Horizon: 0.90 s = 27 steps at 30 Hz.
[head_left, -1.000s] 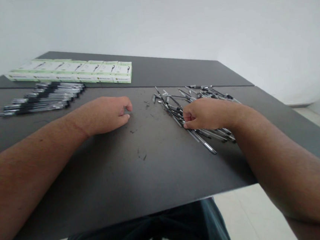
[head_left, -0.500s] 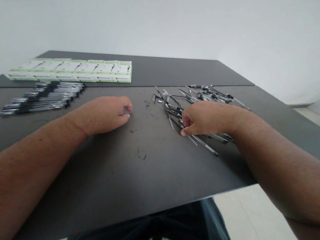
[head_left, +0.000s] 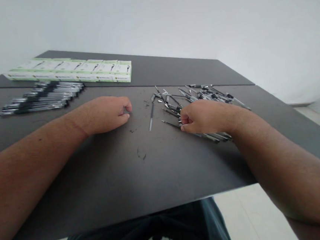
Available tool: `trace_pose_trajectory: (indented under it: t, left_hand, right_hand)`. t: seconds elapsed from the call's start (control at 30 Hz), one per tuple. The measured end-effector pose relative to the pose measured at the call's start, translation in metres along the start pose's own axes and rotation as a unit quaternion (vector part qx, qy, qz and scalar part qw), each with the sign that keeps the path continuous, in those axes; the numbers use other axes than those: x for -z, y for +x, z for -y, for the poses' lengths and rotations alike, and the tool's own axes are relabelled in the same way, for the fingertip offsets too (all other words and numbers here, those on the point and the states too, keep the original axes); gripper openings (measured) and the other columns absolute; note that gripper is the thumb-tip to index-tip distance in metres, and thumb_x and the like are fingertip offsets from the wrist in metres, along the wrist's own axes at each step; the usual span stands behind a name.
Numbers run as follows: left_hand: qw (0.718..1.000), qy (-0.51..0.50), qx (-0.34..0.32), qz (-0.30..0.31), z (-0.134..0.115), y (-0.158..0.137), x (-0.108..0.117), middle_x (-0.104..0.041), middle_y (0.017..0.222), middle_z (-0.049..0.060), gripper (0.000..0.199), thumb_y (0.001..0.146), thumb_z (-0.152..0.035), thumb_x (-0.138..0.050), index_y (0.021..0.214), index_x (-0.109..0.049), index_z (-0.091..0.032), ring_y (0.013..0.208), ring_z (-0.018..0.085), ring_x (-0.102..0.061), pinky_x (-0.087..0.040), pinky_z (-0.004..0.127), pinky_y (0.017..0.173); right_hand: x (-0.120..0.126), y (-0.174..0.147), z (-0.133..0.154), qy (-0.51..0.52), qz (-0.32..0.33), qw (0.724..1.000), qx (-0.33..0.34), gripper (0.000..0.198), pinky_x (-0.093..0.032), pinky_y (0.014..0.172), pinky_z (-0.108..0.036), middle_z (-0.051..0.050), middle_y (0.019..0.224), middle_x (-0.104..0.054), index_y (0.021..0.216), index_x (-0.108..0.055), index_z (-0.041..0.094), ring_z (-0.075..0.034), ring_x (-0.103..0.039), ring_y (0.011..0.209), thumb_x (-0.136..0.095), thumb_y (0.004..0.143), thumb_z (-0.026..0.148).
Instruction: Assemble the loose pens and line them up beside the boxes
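While the left hand (head_left: 108, 114) curls empty left of centre, a gap between thumb and finger, the right hand (head_left: 197, 117) bends nearly closed over the pile of pens (head_left: 216, 95) right of centre (whether it grips one, I can't tell). A pen row (head_left: 48, 96) lies below the boxes (head_left: 84, 71), upper left.

Loose pens (head_left: 218, 94) are scattered on the table (head_left: 120, 183) around the right fingers (head_left: 185, 118), and a lone tube (head_left: 151, 117) is laid between these and the left fingers (head_left: 124, 101). Behind and left of the latter, a row of pens (head_left: 46, 96) is backed by boxes (head_left: 68, 71).
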<state>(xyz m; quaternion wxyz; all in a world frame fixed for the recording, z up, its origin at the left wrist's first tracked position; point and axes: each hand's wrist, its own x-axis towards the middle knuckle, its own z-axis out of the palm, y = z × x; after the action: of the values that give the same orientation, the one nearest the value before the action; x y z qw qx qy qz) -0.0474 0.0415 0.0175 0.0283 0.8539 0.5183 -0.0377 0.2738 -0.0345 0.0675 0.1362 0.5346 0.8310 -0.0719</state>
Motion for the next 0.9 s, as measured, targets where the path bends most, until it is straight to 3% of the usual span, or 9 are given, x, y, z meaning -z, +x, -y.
trace_pose_trajectory:
  t: [0.27, 0.4, 0.47, 0.67, 0.9]
  left_hand:
    - [1.000, -0.003, -0.005, -0.002, 0.002, 0.000, -0.003, -0.086, 0.105, 0.009, 0.053, 0.091, -0.043, -0.057, 0.135, -0.078, -0.023, 0.095, 0.033, -0.081, -0.057, 0.041, 0.090]
    - [0.999, -0.006, -0.038, -0.022, 0.004, 0.000, -0.005, -0.085, 0.103, 0.008, 0.050, 0.093, -0.043, -0.056, 0.134, -0.077, -0.023, 0.098, 0.031, -0.080, -0.057, 0.039, 0.089]
    - [0.997, -0.017, -0.070, -0.040, 0.002, -0.002, -0.005, -0.085, 0.110, 0.009, 0.051, 0.095, -0.041, -0.056, 0.137, -0.077, -0.023, 0.105, 0.031, -0.080, -0.059, 0.040, 0.095]
    - [0.968, -0.057, -0.232, -0.079, -0.019, -0.013, -0.006, -0.074, 0.153, 0.011, 0.061, 0.102, -0.025, -0.055, 0.161, -0.072, -0.028, 0.139, 0.030, -0.071, -0.052, 0.042, 0.126]
    - [0.958, -0.018, -0.279, -0.067, -0.028, -0.011, -0.014, -0.079, 0.141, 0.011, 0.054, 0.104, -0.015, -0.052, 0.144, -0.085, -0.029, 0.128, 0.029, -0.073, -0.052, 0.043, 0.121]
  right_hand:
    - [0.007, -0.006, -0.003, 0.041, -0.138, 0.989, -0.029, 0.019, -0.042, 0.073, -0.036, -0.008, 0.093, -0.084, 0.103, -0.080, 0.024, -0.026, -0.072, 0.080, -0.065, 0.102, 0.035]
    - [0.010, -0.009, 0.001, 0.117, -0.218, 0.968, -0.045, 0.025, -0.043, 0.074, -0.037, -0.009, 0.097, -0.086, 0.122, -0.074, 0.023, -0.027, -0.073, 0.083, -0.058, 0.110, 0.038]
    - [0.008, -0.009, 0.002, 0.152, -0.240, 0.958, -0.040, 0.027, -0.044, 0.076, -0.037, -0.009, 0.099, -0.086, 0.128, -0.071, 0.022, -0.028, -0.074, 0.087, -0.055, 0.113, 0.038]
    - [-0.001, -0.003, 0.004, 0.181, -0.258, 0.949, -0.017, 0.031, -0.045, 0.079, -0.037, -0.012, 0.107, -0.084, 0.132, -0.068, 0.020, -0.029, -0.075, 0.095, -0.050, 0.115, 0.039]
    - [-0.002, 0.002, 0.010, 0.171, -0.239, 0.956, -0.015, 0.034, -0.045, 0.079, -0.038, -0.011, 0.100, -0.081, 0.131, -0.070, 0.019, -0.028, -0.069, 0.085, -0.049, 0.114, 0.039]
